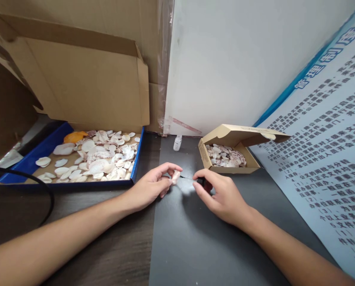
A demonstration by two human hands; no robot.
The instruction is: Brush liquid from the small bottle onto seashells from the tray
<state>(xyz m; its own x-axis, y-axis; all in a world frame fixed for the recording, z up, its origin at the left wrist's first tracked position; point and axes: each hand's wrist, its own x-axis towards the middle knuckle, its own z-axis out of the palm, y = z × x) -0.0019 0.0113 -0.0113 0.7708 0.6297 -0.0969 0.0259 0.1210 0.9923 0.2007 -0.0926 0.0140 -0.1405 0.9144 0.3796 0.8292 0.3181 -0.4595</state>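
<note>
Over the tabletop (126,246), nearer you than the bottle (177,143), your left hand (153,182) pinches the shell (175,177), your right hand (223,194) a brush (201,181). The shell is probably light, stiff, brittle: grip its edges gently.

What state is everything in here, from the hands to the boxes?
Left hand: grip closed on the small shell.
Small shell: held up between fingers.
Right hand: grip closed on the thin tool.
Thin tool: pointed toward the small shell; contact unclear.
Bottle: upright; capped or not, unclear.
Blue-sided box: lid open, shells inside.
Smaller box: lid raised, shells inside.
</note>
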